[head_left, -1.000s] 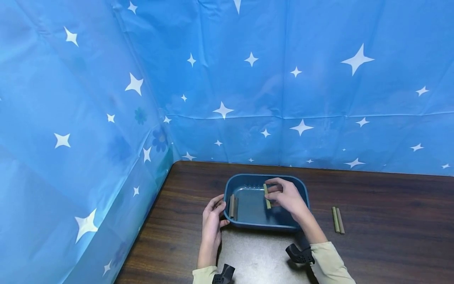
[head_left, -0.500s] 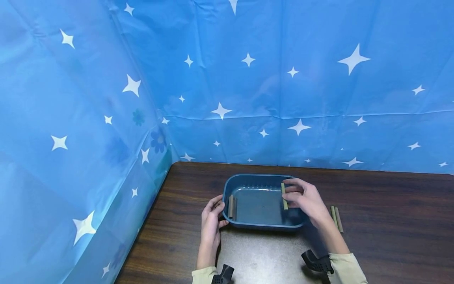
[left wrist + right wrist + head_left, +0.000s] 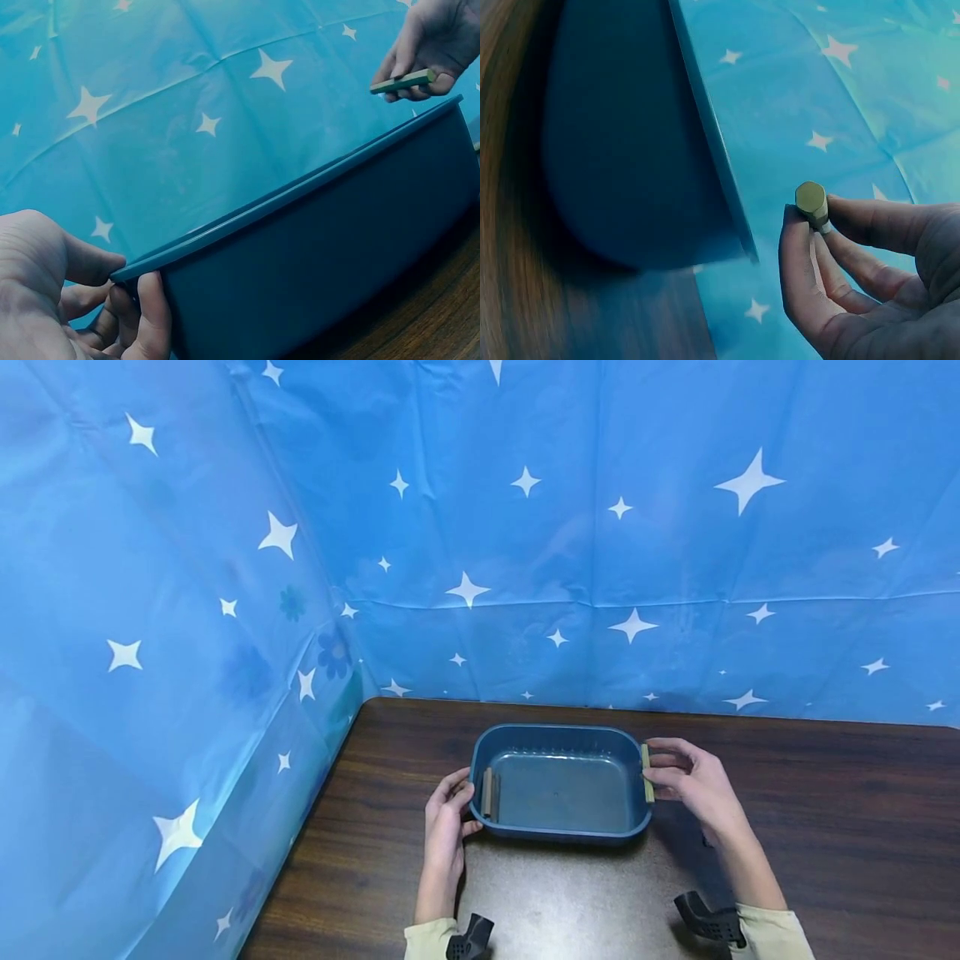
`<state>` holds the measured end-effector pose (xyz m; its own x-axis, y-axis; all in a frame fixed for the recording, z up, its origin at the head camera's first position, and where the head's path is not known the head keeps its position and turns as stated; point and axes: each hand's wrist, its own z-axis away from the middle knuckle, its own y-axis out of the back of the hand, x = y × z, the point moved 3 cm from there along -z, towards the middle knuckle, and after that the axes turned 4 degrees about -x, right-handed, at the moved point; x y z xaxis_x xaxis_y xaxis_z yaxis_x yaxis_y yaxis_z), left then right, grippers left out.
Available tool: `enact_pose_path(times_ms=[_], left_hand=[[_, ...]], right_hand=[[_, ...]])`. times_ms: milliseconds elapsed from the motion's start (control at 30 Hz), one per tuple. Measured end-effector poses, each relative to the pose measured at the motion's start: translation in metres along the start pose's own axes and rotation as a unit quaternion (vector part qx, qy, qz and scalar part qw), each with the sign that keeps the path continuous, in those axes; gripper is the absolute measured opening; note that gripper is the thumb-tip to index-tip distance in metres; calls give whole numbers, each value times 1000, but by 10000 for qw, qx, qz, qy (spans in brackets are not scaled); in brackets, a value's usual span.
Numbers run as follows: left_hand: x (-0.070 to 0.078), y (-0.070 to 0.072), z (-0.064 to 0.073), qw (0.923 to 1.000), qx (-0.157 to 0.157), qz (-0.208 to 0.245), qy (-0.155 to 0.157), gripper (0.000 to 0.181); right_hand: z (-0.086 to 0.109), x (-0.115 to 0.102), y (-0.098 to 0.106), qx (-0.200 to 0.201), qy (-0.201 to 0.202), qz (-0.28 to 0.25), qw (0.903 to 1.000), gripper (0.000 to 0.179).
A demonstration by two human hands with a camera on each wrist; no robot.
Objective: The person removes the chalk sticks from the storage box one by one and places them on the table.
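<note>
A blue rectangular plastic basin (image 3: 562,837) stands on the table. My left hand (image 3: 444,835) is at its left end, and in the left wrist view the thumb and fingers pinch the basin's rim. With thumb and fingertips, my right hand (image 3: 693,781) grips a short yellow-green stick (image 3: 648,774) by the basin's right rim. In the left wrist view this stick is raised above the rim, and the right wrist view shows its many-sided end (image 3: 810,196). A brown stick (image 3: 488,793) lies inside the basin along the left wall.
The dark wood-grain table (image 3: 840,810) meets a blue star-printed cloth (image 3: 540,652) at the back and left. Black wrist cameras (image 3: 708,920) sit by both sleeves. The right forearm covers the place where two sticks showed earlier.
My right hand has moved right with the yellow-green stick, from over the basin's inside to its right rim. The left hand has stayed at the left rim. The view has shifted slightly.
</note>
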<state>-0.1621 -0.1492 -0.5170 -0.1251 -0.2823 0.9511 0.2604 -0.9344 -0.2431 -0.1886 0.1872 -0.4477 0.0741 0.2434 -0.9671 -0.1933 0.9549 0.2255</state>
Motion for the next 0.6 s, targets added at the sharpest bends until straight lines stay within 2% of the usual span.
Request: enact_pose_path(times_ms=[367, 600], left_hand=[[-2, -2, -1, 10000, -46, 24, -8, 37], [-2, -1, -1, 9999, -46, 71, -62, 36]], right_hand=[[11, 18, 33, 219, -141, 310, 9992, 57], [19, 29, 49, 226, -186, 465, 9985, 58]])
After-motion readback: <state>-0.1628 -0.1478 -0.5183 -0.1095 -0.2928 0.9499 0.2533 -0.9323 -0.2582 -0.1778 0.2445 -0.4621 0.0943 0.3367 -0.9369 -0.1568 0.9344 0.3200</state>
